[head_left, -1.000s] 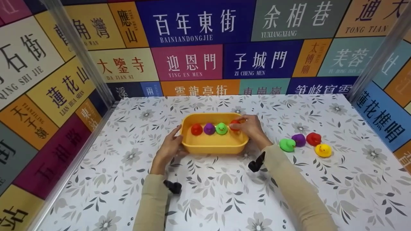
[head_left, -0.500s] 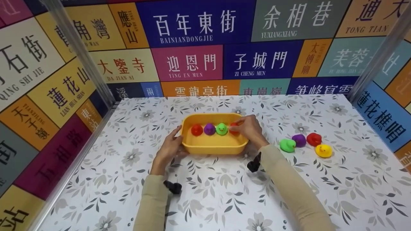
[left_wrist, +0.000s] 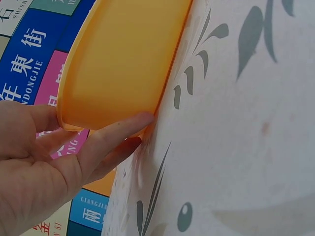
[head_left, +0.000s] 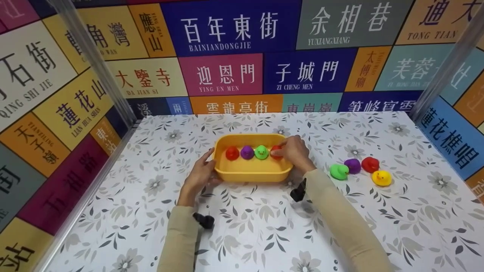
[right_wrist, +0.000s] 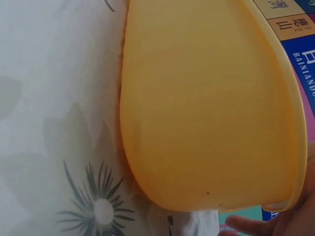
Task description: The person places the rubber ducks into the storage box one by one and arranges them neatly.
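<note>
A yellow plastic tub (head_left: pixel 253 176) stands mid-table with a row of small toy ducks in it: a red duck (head_left: pixel 232 153), a purple duck (head_left: pixel 247 152) and a green duck (head_left: pixel 261 152). My left hand (head_left: pixel 200 170) holds the tub's left end, one digit at the rim and fingers (left_wrist: pixel 118 130) along the outer wall in the left wrist view. Over the right end reaches my right hand (head_left: pixel 296 151), its fingers pinching another red duck (head_left: pixel 277 154) at the end of the row. The right wrist view shows mainly the tub's outer wall (right_wrist: pixel 211 108), with the ducks hidden behind it.
Right of the tub lie a second green duck (head_left: pixel 339 172), another purple duck (head_left: pixel 352 166), a further red duck (head_left: pixel 370 164) and a yellow duck (head_left: pixel 381 178). Panels with printed characters (head_left: pixel 230 28) enclose the back and sides of the flower-patterned table (head_left: pixel 242 234).
My right hand has lowered slightly and shifted a little within the tub's right end, with the red duck now nearer the row. The left hand has stayed on the tub.
</note>
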The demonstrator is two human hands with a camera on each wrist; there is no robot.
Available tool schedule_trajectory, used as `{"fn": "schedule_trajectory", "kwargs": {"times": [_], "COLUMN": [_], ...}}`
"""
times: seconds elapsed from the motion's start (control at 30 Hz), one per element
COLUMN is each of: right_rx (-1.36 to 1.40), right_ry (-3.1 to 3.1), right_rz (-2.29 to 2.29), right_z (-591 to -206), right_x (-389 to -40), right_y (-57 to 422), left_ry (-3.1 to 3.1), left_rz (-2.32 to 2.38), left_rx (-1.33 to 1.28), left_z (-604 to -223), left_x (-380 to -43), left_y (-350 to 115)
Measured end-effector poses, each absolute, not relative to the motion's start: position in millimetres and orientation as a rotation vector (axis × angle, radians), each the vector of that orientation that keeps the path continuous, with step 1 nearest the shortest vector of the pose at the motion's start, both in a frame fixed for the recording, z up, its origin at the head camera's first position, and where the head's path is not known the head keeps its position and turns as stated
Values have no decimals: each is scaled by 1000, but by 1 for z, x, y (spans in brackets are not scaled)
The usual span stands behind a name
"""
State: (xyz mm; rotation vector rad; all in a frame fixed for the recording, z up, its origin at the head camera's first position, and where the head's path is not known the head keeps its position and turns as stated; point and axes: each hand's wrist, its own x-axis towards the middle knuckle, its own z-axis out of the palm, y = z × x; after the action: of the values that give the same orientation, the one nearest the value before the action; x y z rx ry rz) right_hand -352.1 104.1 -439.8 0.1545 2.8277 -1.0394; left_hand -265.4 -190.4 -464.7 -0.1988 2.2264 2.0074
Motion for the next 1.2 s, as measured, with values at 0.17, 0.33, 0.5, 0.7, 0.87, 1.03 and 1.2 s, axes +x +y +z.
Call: {"fn": "schedule_trajectory", "kwargs": {"times": [0.17,0.33,0.5,0.7,0.87,1.03,1.2], "right_rx": [183,182,92,-14,-196,-155,-114], "right_ry": [2818,2768,2778,2847,2987,3045,3095], "right_rz": [-1042,-1115,-1158,-1098,-1103,-1112,-1130], "right_z": [-440,-435,-422,-404,-395,-387,-382], "right_x": [-353,-348,-342,-326,-310,-292,-278], "right_y": [103,105,112,134,163,193,223], "left_ry": [2232,2240,2266,2274,2257,2271,2232], "left_rz": [1988,1971,1951,1942,1940,1901,1925], "left_rx": [-206,-210,-219,-224,-224,-265,-267], "left_z": [-465,-464,-465,-464,-463,-463,-459], "left_x": [-265,-265,-264,-265,-267,-268,-266], "left_y": [-191,-191,-191,-190,-191,-191,-191]}}
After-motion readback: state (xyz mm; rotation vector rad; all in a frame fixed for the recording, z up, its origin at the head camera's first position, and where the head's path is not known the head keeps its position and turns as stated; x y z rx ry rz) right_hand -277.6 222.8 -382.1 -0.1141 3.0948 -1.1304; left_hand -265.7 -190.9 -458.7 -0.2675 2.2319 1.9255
